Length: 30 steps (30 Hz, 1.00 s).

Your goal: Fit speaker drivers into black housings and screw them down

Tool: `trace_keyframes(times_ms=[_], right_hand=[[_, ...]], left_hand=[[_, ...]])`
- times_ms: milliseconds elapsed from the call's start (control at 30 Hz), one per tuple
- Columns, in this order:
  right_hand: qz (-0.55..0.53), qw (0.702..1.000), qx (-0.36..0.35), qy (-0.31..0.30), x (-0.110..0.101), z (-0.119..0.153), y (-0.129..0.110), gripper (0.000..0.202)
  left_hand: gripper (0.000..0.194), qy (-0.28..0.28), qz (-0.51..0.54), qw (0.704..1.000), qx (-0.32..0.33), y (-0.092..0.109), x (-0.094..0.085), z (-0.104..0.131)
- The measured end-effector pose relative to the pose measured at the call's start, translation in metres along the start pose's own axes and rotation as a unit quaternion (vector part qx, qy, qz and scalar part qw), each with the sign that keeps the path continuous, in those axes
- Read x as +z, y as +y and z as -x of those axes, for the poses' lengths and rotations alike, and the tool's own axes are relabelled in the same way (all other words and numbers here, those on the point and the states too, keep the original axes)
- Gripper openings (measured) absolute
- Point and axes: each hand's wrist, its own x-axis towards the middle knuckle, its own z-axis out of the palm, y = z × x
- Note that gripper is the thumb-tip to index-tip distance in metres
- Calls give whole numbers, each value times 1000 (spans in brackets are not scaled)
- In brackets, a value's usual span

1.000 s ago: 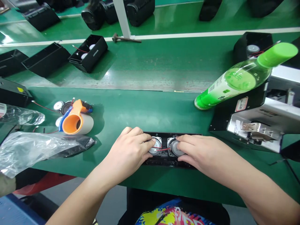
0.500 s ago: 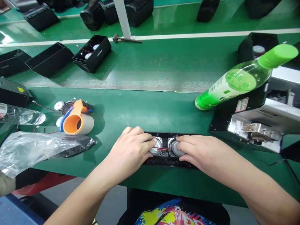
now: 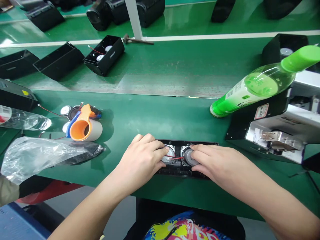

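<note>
A long black panel point(image 3: 178, 170) lies flat near the table's front edge, with two round speakers set side by side in it. Fingers of my left hand point(image 3: 145, 160) are closed round the left speaker point(image 3: 169, 154), thumb at its lower side. My right hand point(image 3: 212, 160) grips the right speaker point(image 3: 188, 156) in the same way, its fingertips over the rim. Thin red wires point(image 3: 178, 158) run between the speakers. My hands cover both ends of the panel in part.
A green-capped bottle point(image 3: 260, 86) leans by a metal-fronted machine point(image 3: 275, 130) at right. An orange-and-white tape roll point(image 3: 86, 128), plastic bag point(image 3: 37, 156) and clear bottle point(image 3: 27, 119) lie at left. Black speaker boxes point(image 3: 105, 55) stand behind. A person's sleeve point(image 3: 7, 191) shows at lower left.
The view has shifted slightly, so objects on the table sit a little further right. Both hands keep their hold on the speakers, with hardly any movement.
</note>
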Motion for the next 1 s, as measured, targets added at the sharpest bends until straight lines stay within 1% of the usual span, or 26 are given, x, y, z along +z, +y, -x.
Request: trace_keyframes(times_ms=[400,600,667,733,767,800,867,900,933,967,1000], right_hand=[[3,1000,-6,12,2,2,1,30],[-9,1000,-2,17,2,-1,2,33],[-11,1000,1,25,-1,0,1,31],[-11,999,10,42,-3,5,0,24],[-11,998,17,57,-4,9,-1,22],[-11,997,23,74,-4,15,-3,23],[-11,993,33,112,1,29,-6,32],[-9,991,35,130,5,37,-8,36],[-7,989,35,145,10,46,-9,34],[-3,987,33,158,16,54,-10,28],[1,985,31,168,21,63,-11,17]], left_hand=[[35,-3,-8,1000,0,1,0,-1],[31,-3,3,1000,-15,4,2,-2],[35,-9,23,999,-24,3,-2,-2],[39,-10,82,996,-35,0,-7,2],[44,0,119,992,-42,-2,-10,5],[56,14,149,987,-51,-5,-13,9],[95,24,170,983,-69,-8,-16,15],[114,15,162,984,-75,-8,-16,17],[127,-3,149,986,-78,-7,-16,18],[130,-22,136,987,-78,-5,-14,18],[125,-34,128,988,-73,-1,-12,16]])
